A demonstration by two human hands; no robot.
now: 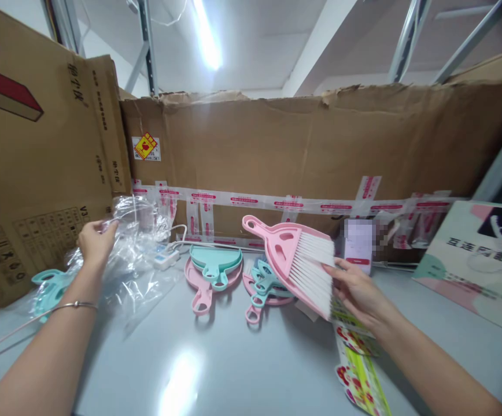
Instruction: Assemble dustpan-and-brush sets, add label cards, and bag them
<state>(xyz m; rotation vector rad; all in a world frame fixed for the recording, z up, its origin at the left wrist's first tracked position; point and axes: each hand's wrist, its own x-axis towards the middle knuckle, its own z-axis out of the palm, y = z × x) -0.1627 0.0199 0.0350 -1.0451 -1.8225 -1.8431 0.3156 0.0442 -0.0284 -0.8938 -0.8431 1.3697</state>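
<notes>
My right hand (357,292) holds a pink mini dustpan with a white-bristled brush (296,257) nested in it, tilted above the grey table (233,358), handle pointing up left. A colourful printed card (357,358) sits under the same hand. My left hand (95,241) reaches into a heap of clear plastic bags (140,254) at the left and pinches one. Between the hands lie two stacks of small pink and teal dustpans (214,268), the other stack of dustpans (264,286) partly behind the held set.
Tall cardboard boxes (303,150) wall the back and left. A teal dustpan in a bag (49,289) lies at far left. A white power strip (164,257) with cable sits near the bags. A phone (358,245) stands at the back; a printed box (476,260) at right.
</notes>
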